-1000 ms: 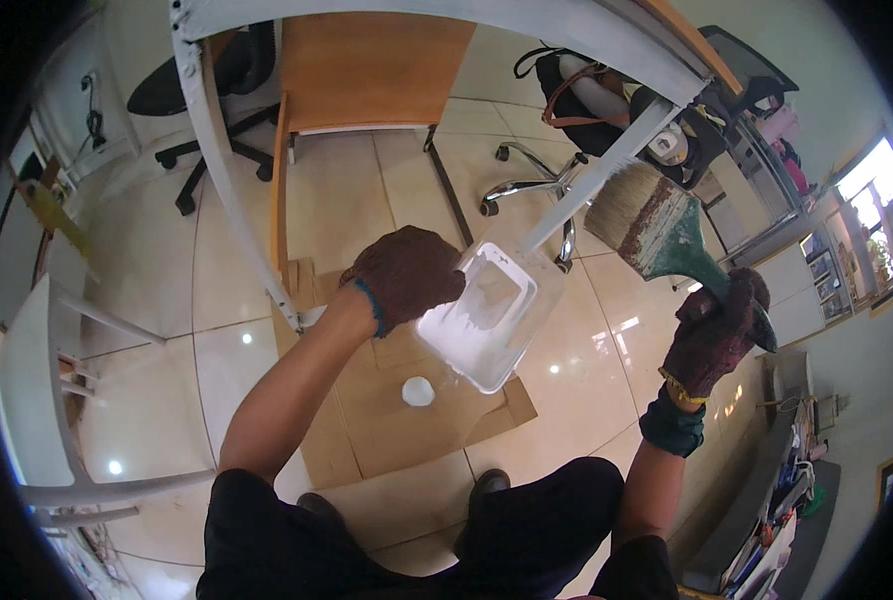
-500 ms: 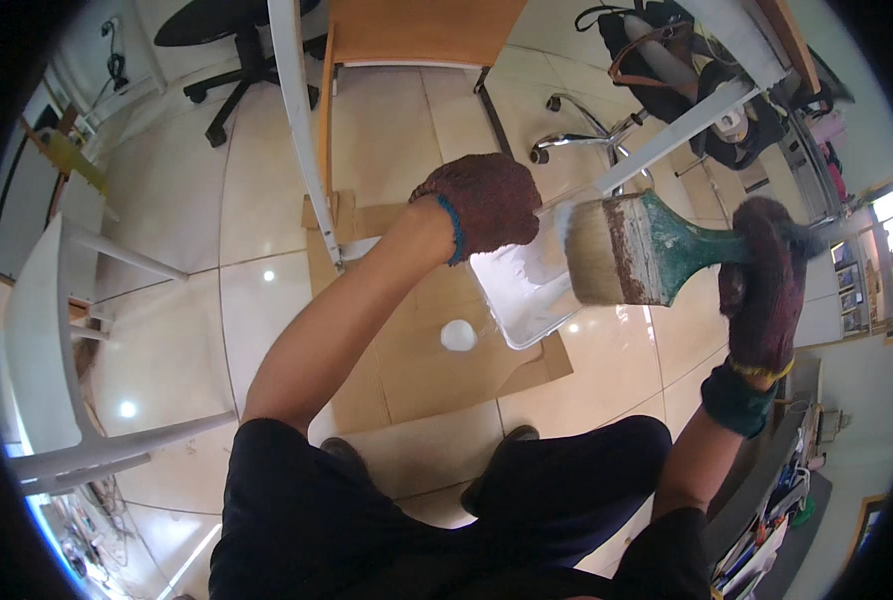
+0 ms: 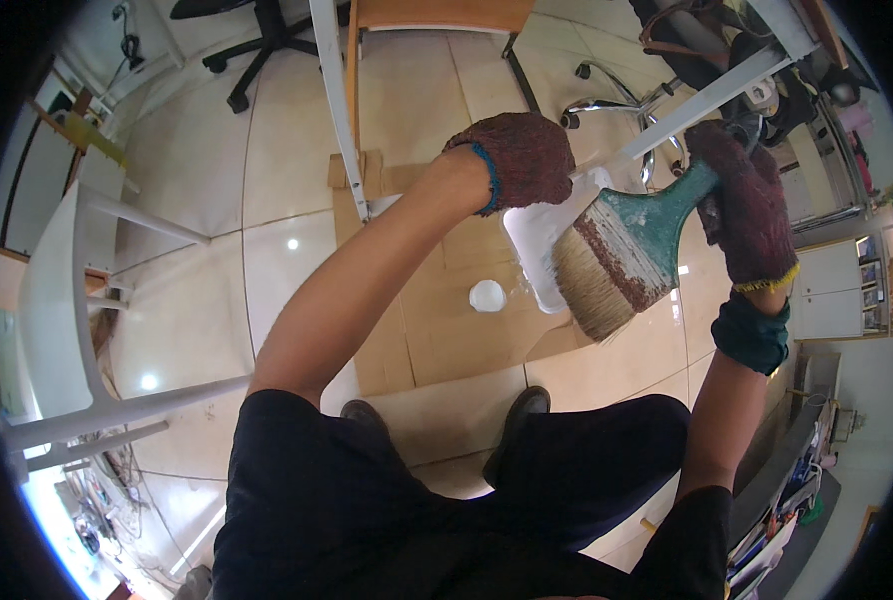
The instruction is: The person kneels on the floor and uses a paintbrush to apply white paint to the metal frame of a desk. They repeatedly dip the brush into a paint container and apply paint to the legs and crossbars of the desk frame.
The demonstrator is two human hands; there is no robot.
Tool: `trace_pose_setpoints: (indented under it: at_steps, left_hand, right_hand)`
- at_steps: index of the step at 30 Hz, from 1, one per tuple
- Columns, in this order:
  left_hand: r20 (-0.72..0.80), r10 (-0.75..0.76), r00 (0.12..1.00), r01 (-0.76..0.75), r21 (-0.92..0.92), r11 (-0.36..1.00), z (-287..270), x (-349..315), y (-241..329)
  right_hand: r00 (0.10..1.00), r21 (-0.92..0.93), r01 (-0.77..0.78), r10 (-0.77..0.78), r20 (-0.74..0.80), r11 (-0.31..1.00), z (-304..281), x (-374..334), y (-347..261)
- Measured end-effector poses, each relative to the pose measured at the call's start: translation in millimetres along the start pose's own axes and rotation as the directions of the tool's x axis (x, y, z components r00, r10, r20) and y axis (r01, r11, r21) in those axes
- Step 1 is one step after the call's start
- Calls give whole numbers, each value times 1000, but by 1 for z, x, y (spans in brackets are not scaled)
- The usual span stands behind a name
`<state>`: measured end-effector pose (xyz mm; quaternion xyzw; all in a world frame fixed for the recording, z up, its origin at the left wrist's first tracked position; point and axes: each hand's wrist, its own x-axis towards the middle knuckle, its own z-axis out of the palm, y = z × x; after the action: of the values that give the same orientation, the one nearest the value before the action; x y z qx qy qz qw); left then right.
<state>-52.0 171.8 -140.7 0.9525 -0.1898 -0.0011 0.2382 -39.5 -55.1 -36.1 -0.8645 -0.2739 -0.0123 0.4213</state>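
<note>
My right hand (image 3: pixel 747 200), in a dark red knitted glove, is closed round the handle of a wide paintbrush (image 3: pixel 632 250). The brush has a worn green handle and pale bristles tilted down to the left. My left hand (image 3: pixel 517 165), in a matching glove, is closed at the near end of the visible stretch of a white bar (image 3: pixel 702 110); its fingertips are hidden. Below the hands, a white tray (image 3: pixel 535 250) holds white paint, partly covered by the brush and left glove. Left of it, a small round white container (image 3: pixel 488 296) sits on flattened cardboard (image 3: pixel 437 330).
A white upright leg (image 3: pixel 339 110) stands beyond my left forearm, near an orange-brown panel (image 3: pixel 442 14). Wheeled chair bases (image 3: pixel 267 50) are on the tiled floor at the back. A white chair (image 3: pixel 57 310) stands at left. Cluttered shelving (image 3: pixel 787 500) lines the lower right.
The brush has turned so its bristles point lower, and my right hand has risen in the picture. My left hand stays closed by the bar. The whole view has shifted slightly.
</note>
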Motion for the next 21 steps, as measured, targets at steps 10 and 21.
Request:
trace_pose_setpoints:
  at_steps: [10, 21]
  left_hand:
    - [-144, 17, 989, -15, 10, 1000, 19, 2, -6]
    - [-137, -81, 987, 75, -49, 996, 16, 0, 5]
  right_hand:
    - [966, 106, -257, 260, -15, 961, 20, 10, 6]
    - [949, 26, -313, 314, -40, 949, 27, 18, 24]
